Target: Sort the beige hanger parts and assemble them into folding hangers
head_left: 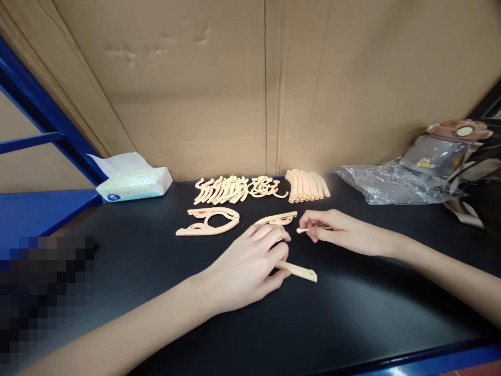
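Observation:
My left hand (pixel 250 261) is closed on a cream plastic hanger arm (pixel 300 271), whose end juts out to the right below my fingers. Another curved hanger arm (pixel 281 218) shows just beyond the knuckles; whether the two are joined is hidden by the hand. To the right, my right hand (pixel 332 228) pinches a small cream plastic piece (pixel 301 230), mostly covered by the fingers, with a knobbed end sticking out leftward. A folding hanger (pixel 223 228) with two curved arms joined at one end lies on the black table left of my hands.
Along the cardboard wall lie a heap of short cream arms (pixel 221 189), a pile of hooks (pixel 264 186) and a stack of curved arms (pixel 307 186). A tissue pack (pixel 136 183) stands at left. At right are a clear plastic bag (pixel 391 185) and a bottle (pixel 434 151).

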`<action>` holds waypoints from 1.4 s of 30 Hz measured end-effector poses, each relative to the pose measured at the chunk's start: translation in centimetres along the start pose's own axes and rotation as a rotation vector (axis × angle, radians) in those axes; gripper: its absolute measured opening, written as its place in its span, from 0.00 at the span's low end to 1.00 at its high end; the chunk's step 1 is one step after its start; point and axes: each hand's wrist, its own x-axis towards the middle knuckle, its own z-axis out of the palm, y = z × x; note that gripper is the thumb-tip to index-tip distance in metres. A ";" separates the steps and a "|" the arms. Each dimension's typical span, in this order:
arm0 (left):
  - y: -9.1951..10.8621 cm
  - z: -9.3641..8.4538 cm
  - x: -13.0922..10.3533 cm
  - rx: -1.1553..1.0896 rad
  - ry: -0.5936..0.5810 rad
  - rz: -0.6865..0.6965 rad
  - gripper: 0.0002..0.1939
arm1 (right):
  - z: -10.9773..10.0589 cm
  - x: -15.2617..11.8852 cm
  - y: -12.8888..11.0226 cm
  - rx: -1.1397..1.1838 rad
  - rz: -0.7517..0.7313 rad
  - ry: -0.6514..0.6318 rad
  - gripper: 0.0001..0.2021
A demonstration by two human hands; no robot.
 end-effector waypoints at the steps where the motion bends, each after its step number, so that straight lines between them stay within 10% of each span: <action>1: -0.2 0.4 -0.1 0.011 0.030 0.002 0.05 | 0.1 0.0 0.0 -0.028 -0.006 0.004 0.11; 24: -0.6 1.1 -0.7 -0.284 0.141 -0.245 0.06 | 1.3 -0.3 -1.9 0.096 0.034 -0.017 0.16; 42: -0.7 1.3 -1.0 -0.128 0.103 -0.076 0.18 | 2.6 -1.0 -1.2 -0.806 -0.236 0.203 0.19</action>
